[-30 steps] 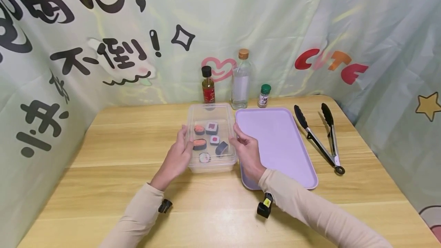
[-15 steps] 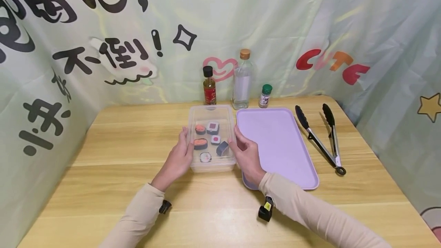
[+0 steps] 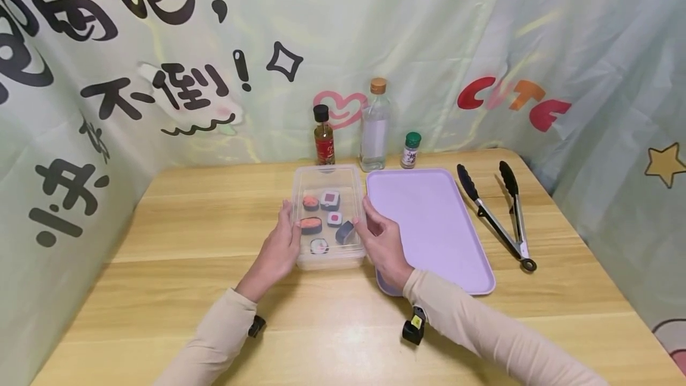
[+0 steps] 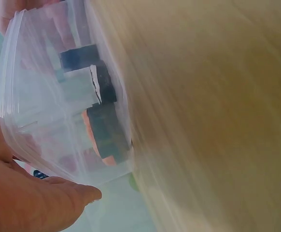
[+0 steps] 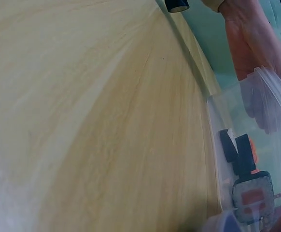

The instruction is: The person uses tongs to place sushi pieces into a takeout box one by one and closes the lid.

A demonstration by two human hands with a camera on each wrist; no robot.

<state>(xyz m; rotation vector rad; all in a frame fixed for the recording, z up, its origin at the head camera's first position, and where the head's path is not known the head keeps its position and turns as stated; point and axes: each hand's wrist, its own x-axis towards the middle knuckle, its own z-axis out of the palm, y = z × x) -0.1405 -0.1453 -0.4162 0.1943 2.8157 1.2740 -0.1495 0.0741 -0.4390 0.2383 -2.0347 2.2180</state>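
A clear lidded plastic container point(image 3: 328, 176) stands on the wooden table in the head view. Several sushi pieces show through its lid, among them an orange-topped one point(image 3: 311, 225) and a white one with a red centre point(image 3: 334, 218). My left hand point(image 3: 274, 250) holds the container's left side, the thumb near the lid's edge. On the opposite side my right hand point(image 3: 387, 249) grips it likewise, partly over the purple tray's edge. In the left wrist view, the container's rim point(image 4: 10, 82) lies beside my thumb, and dark-sided sushi point(image 4: 106, 128) rests on the bottom.
The purple tray point(image 3: 423, 219) lies right of the container. Beyond it are black-tipped metal tongs point(image 3: 501, 228), spread apart. A red-labelled bottle point(image 3: 324, 142), a tall clear bottle point(image 3: 374, 130) and a green-capped shaker point(image 3: 410, 151) stand along the back by the curtain point(image 3: 418, 28).
In the head view the container's far edge has dropped slightly lower, away from the red-labelled bottle. Both hands keep their hold with only a small shift.
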